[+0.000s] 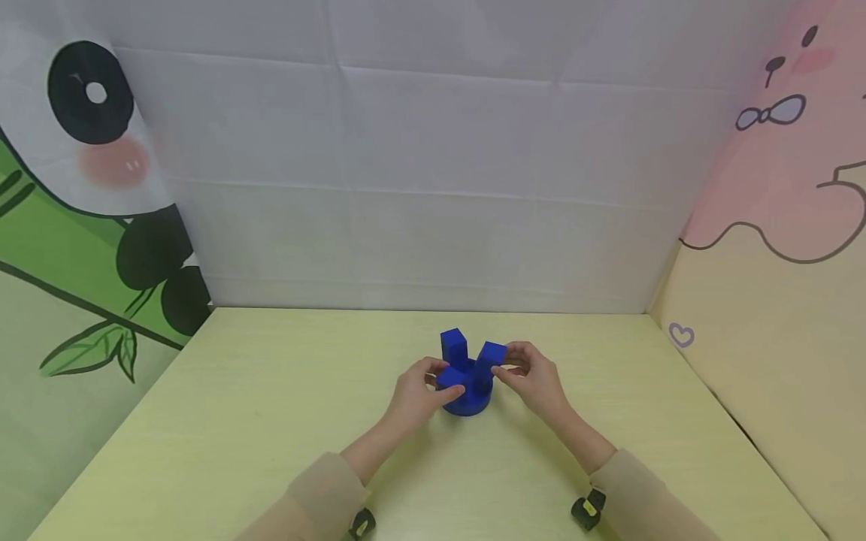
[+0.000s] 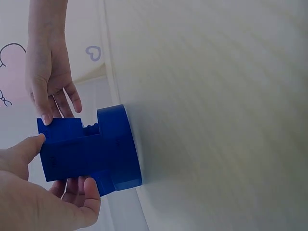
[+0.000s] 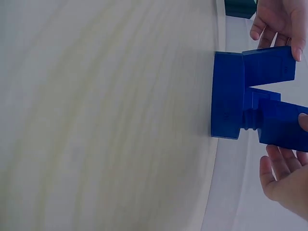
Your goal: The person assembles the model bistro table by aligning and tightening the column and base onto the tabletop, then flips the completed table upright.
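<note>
A blue round base (image 1: 467,406) stands on the table, with three blue blocks rising from it. My left hand (image 1: 415,392) pinches the left block (image 1: 449,377) between thumb and fingers. On the other side my right hand (image 1: 539,381) grips the right block (image 1: 490,358) near its top. The back block (image 1: 454,347) stands untouched. In the right wrist view, a threaded stem (image 3: 250,119) shows between the right block and the base, so that block sits partly out. The left block's joint with the base is hidden.
The pale wooden table (image 1: 284,406) reaches back to a white cloth wall (image 1: 433,188). Printed panels stand at both sides, a green one (image 1: 61,300) on the left and a pink and cream one (image 1: 764,300) on the right.
</note>
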`<move>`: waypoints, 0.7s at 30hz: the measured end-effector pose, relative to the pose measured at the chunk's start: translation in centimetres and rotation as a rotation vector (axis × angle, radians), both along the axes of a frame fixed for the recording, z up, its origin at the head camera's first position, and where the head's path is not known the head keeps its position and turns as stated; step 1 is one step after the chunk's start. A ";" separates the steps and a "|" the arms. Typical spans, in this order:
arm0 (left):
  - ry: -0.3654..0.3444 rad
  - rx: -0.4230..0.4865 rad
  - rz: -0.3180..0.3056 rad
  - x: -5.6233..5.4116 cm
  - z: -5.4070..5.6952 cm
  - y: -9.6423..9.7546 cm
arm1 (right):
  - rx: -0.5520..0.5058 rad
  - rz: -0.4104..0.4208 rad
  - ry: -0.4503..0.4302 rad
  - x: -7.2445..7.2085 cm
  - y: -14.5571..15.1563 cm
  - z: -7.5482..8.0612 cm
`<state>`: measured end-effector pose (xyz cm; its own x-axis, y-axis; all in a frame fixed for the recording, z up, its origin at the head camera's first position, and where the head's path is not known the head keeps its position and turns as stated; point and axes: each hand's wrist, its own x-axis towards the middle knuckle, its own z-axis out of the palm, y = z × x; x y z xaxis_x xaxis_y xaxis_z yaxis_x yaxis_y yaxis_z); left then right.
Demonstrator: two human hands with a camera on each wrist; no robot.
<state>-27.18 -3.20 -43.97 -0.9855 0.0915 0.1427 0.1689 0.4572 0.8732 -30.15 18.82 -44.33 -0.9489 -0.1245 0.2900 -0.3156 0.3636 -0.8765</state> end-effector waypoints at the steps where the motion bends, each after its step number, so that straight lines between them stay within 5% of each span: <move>1: 0.002 0.000 -0.007 -0.1 0.0 -0.1 | 0.002 0.000 0.002 0.0 0.0 -0.1; 21: 0.020 0.006 -0.101 -3.0 -0.2 -3.1 | 0.126 0.020 0.009 0.5 -0.2 0.2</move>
